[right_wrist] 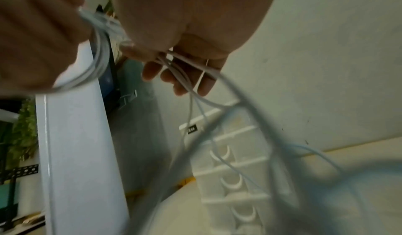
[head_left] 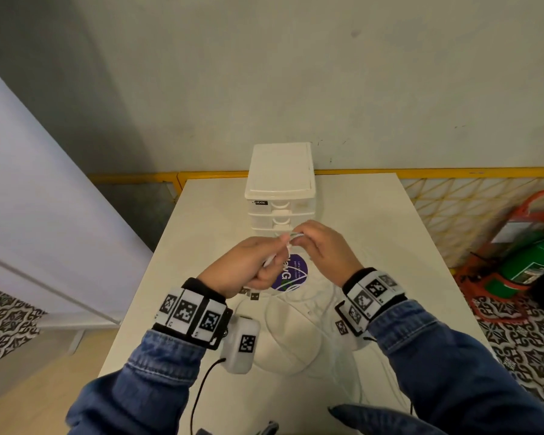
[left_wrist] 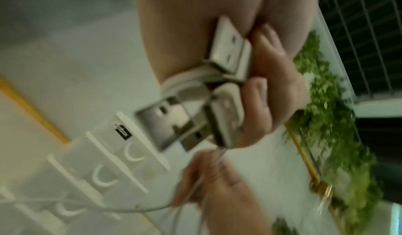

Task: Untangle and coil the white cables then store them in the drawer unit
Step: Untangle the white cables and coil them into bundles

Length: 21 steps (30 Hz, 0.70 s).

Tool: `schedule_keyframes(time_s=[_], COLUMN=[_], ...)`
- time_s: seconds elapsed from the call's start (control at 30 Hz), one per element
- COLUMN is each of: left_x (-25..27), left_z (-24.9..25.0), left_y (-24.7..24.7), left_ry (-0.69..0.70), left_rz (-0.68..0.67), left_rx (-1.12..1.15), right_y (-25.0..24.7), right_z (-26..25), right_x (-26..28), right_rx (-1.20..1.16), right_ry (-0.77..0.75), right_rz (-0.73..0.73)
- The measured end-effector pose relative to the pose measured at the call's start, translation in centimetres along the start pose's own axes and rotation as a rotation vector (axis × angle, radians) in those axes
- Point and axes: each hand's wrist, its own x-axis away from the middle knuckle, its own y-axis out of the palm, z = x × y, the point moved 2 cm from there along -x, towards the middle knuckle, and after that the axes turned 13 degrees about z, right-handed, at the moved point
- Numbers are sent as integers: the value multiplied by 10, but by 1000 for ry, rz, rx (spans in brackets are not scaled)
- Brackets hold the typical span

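Two hands meet above a white table [head_left: 374, 221], just in front of the closed drawer unit [head_left: 280, 183]: the left hand [head_left: 242, 268] curls around a bundle of USB plugs [left_wrist: 217, 90], while the right hand [head_left: 321, 249] pinches white cables [right_wrist: 191, 87] beside it. The step looks like untangling; coiling and storing are not yet begun. Plugs point roughly toward the drawers, strands trailing down to loose loops on the table, so next calls for drawing one strand free.

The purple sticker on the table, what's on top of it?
Thin white cables cross the purple sticker at its near edge, and the left hand held above hides its left part. What the covered part shows can't be seen.
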Motion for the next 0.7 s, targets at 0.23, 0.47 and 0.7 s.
schedule_keyframes(time_s=[0.23,0.47,0.7], left_x=[-6,-15,-25], left_z=[43,82,46], left_y=[-8,-55,-84], left_ry=[214,559,675], left_rz=[-136,296,953], left_rx=[689,1067,664], right_y=[36,43,32], right_z=[14,19,11], right_x=[41,66,56], right_rx=[-83,26,40], right_ry=[402,379,85], right_rz=[-195,-389,-209])
